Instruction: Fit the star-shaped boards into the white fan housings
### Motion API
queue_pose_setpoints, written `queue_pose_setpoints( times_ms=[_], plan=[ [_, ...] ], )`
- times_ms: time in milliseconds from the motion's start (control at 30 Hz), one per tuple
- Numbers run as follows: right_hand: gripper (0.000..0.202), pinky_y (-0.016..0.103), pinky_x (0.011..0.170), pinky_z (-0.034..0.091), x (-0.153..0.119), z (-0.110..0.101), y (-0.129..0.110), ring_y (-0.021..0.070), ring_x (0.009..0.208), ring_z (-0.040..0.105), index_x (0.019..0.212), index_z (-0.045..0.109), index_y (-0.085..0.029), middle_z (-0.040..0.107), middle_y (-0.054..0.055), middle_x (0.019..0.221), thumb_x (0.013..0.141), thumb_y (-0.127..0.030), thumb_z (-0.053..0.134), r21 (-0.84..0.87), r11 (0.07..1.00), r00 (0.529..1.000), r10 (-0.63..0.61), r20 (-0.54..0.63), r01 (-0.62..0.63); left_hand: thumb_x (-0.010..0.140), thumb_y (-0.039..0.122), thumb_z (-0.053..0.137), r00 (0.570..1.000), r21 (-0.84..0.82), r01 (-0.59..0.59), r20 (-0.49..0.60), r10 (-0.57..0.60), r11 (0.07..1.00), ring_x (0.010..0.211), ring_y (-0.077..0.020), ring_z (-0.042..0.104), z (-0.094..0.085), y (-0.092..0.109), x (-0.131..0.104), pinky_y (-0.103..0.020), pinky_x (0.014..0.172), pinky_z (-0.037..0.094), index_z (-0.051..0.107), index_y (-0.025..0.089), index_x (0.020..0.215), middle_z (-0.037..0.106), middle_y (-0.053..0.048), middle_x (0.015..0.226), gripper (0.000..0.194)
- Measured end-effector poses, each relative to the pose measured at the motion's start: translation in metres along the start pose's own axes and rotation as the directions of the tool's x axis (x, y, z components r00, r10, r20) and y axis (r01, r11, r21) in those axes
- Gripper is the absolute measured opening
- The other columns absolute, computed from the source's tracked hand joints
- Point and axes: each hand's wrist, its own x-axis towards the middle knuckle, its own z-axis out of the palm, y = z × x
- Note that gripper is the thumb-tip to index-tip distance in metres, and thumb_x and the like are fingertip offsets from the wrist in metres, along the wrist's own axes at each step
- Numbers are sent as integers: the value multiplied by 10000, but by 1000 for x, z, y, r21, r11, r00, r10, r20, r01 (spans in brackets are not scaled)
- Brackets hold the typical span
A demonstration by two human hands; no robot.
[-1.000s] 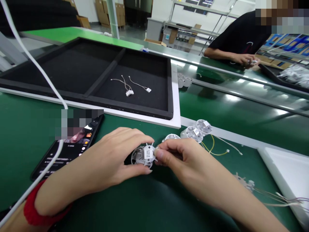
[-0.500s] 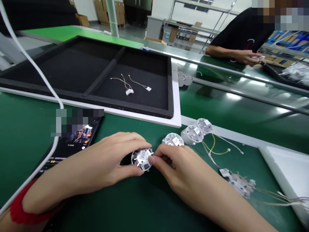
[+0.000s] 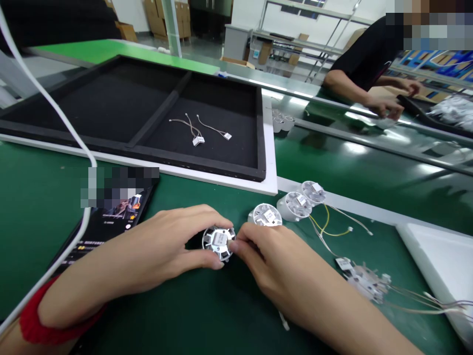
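A round white, finned part (image 3: 219, 242) with a small label on top stands on the green table. My left hand (image 3: 185, 239) curves around it, thumb and fingers gripping its rim. My right hand (image 3: 254, 246) is pinched at the part's right edge; whatever its fingertips hold is too small to make out. Just behind my right hand sits a similar round part (image 3: 266, 215), with two more (image 3: 294, 206) (image 3: 313, 191) beyond it. A cable end with a white connector (image 3: 284, 321) shows below my right forearm.
A black divided tray (image 3: 197, 160) holding small wired pieces lies behind. A phone (image 3: 111, 222) and white cable (image 3: 66, 121) are left. Loose finned pieces (image 3: 365, 281) and a white foam tray (image 3: 439, 266) are right. Another person's hands (image 3: 388, 108) work across the table.
The held part has turned slightly between my hands. A connector end now shows below my right forearm. The other person's hands have moved apart, one lowered to the bench.
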Motion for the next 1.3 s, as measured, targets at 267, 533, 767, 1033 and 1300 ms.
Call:
queue_pose_setpoints(
  times_ms=[267,533,767,1033,1300],
  plan=[
    [303,339,651,349,-1,0,1,218,749,659,849,623,-196,740,74,853,1112,-263,488,-11,1000,1000,-6,-3,6,1036,402,734,1000,-2,-12,10,12,1000,1235,-220,694,-1,2,1,-286,1045,529,679,408,1370,714,59,1369,339],
    [282,337,629,324,-1,2,-1,223,756,669,864,651,-197,742,63,844,1103,-250,512,-61,998,1000,1,-23,-2,1031,431,737,1000,35,14,9,-14,999,1220,-242,699,2,0,3,-308,984,531,687,405,1316,727,67,1333,291],
    [284,331,635,345,-3,-1,-1,221,756,704,843,655,-207,755,40,837,1100,-250,543,-104,995,999,3,-39,-7,1009,381,776,999,54,-32,-5,33,998,1281,-190,667,4,2,3,-266,992,504,592,470,1380,676,140,1419,423],
    [193,346,639,321,-6,-8,-6,254,844,747,881,656,-228,776,18,887,991,-75,617,-264,964,997,53,56,-37,1034,355,719,999,60,-24,31,22,998,1221,-190,687,4,4,4,-301,1000,492,632,432,1305,710,140,1336,295],
    [170,327,587,250,-7,-3,-7,236,727,723,881,643,-205,741,34,841,907,-39,666,-371,928,1000,15,8,-11,988,329,789,999,45,7,31,-8,999,1156,-193,699,5,3,5,-304,953,501,637,450,1259,722,152,1253,333]
  ],
)
